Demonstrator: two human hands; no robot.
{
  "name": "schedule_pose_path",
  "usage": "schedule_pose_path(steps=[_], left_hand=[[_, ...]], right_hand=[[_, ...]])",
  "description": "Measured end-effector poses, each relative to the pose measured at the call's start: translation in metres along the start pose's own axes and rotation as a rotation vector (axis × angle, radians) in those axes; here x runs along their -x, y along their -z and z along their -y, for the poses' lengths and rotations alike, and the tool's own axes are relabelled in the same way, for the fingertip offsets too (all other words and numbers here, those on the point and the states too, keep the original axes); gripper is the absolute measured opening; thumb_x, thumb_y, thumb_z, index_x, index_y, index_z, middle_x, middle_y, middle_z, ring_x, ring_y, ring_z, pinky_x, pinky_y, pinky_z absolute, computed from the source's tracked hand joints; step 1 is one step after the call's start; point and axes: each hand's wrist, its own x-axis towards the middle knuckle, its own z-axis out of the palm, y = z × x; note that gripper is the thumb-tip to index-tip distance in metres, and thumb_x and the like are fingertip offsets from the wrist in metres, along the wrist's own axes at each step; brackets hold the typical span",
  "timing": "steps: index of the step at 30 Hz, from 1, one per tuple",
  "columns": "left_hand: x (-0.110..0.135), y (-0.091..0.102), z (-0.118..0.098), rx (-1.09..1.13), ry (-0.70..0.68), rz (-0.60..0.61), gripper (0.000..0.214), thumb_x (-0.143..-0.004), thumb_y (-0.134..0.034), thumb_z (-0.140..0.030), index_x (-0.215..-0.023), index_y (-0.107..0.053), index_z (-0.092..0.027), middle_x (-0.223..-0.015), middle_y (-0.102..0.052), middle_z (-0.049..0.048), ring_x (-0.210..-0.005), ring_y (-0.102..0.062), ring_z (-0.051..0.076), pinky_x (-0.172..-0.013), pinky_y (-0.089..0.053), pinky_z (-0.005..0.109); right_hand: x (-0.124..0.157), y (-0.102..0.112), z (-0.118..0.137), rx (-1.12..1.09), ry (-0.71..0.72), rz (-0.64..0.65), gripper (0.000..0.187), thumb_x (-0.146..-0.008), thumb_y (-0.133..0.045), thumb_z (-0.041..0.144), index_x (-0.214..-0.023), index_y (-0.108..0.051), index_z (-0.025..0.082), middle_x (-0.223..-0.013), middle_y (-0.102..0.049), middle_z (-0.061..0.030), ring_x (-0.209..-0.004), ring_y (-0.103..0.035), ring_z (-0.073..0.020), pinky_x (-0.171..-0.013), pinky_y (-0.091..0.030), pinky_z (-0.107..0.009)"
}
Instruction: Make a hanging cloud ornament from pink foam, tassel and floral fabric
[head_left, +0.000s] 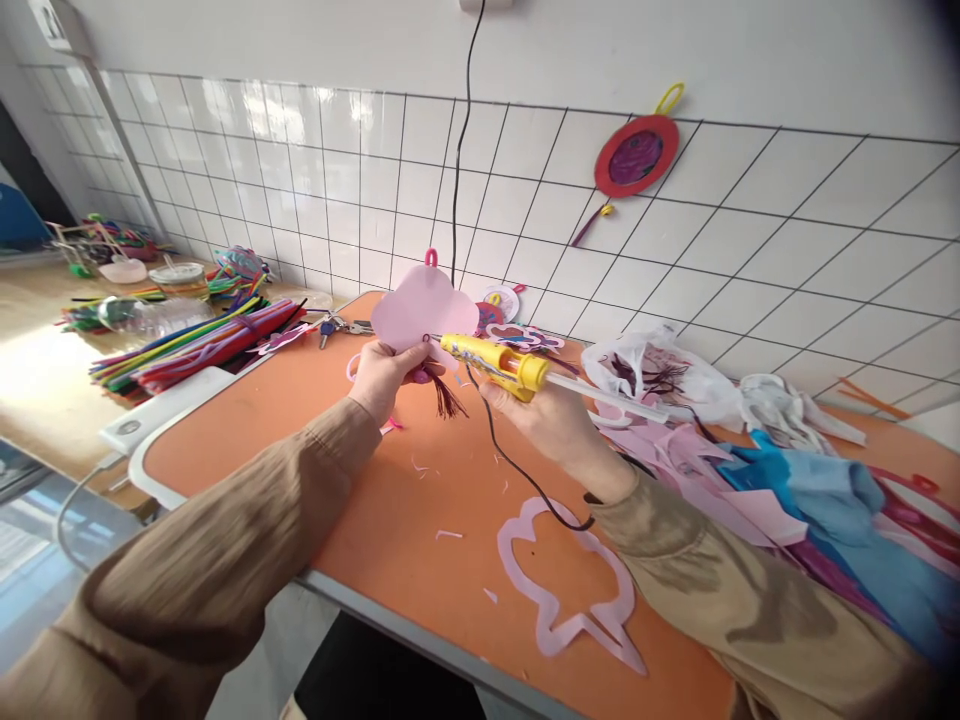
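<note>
Left hand grips the pink cloud-shaped paper cutout upright above the orange tabletop, lower edge facing the yellow glue gun clenched in the right hand, nozzle at that edge

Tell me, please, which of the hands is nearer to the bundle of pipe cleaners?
Left. The left hand, holding a pink cutout, is to the right of the pipe cleaners; the right hand, gripping the glue gun, is farther right.
</note>
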Motion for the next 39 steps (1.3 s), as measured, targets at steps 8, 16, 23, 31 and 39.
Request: schedule_pose_path(steps=[8, 16, 23, 31, 39], left_hand=[[0.001, -0.001, 0.001, -0.045, -0.03, 0.03, 0.034, -0.059, -0.09, -0.035, -0.069, -0.074, -0.006, -0.061, -0.073, 0.0121, -0.055, -0.068, 0.016, -0.053, -0.052, 0.024], [0.002, -0.001, 0.001, -0.111, -0.073, 0.031, 0.029, -0.065, -0.084, -0.033, -0.071, -0.074, -0.006, -0.061, -0.073, 0.0101, -0.052, -0.066, 0.013, -0.053, -0.051, 0.022], [0.0, 0.0, 0.004, -0.115, -0.096, 0.039, 0.025, -0.067, -0.083, -0.029, -0.074, -0.074, -0.006, -0.063, -0.074, 0.0101, -0.053, -0.065, 0.012, -0.052, -0.05, 0.021], [0.0, -0.002, 0.003, -0.108, -0.091, 0.054, 0.023, -0.066, -0.083, -0.026, -0.074, -0.074, -0.007, -0.063, -0.074, 0.0097, -0.05, -0.063, 0.011, -0.051, -0.05, 0.022], [0.0, -0.002, 0.003, -0.101, -0.096, 0.061, 0.017, -0.067, -0.081, -0.022, -0.073, -0.074, -0.007, -0.062, -0.075, 0.0092, -0.05, -0.064, 0.011, -0.05, -0.051, 0.02]], right_hand=[[0.003, -0.003, 0.002, 0.268, 0.043, 0.052, 0.024, -0.092, -0.062, 0.041, -0.078, -0.067, 0.022, -0.062, -0.064, -0.0029, -0.061, -0.061, -0.0212, -0.062, -0.048, -0.036], [0.0, 0.0, 0.011, 0.4, 0.093, 0.066, 0.038, -0.092, -0.064, 0.035, -0.06, -0.049, 0.02, -0.052, -0.049, 0.0016, -0.047, -0.037, -0.0113, -0.048, -0.026, -0.03], [0.001, 0.0, 0.008, 0.447, 0.086, 0.074, 0.035, -0.089, -0.067, 0.034, -0.062, -0.05, 0.02, -0.056, -0.049, 0.0017, -0.052, -0.038, -0.0114, -0.051, -0.027, -0.028], [0.001, -0.001, 0.007, 0.411, 0.047, 0.08, 0.041, -0.089, -0.069, 0.038, -0.059, -0.048, 0.02, -0.052, -0.046, 0.0036, -0.048, -0.035, -0.0101, -0.05, -0.024, -0.029], [0.001, -0.002, 0.003, 0.405, 0.046, 0.056, 0.039, -0.087, -0.069, 0.035, -0.058, -0.048, 0.02, -0.052, -0.048, 0.0031, -0.048, -0.035, -0.0103, -0.05, -0.027, -0.028]])
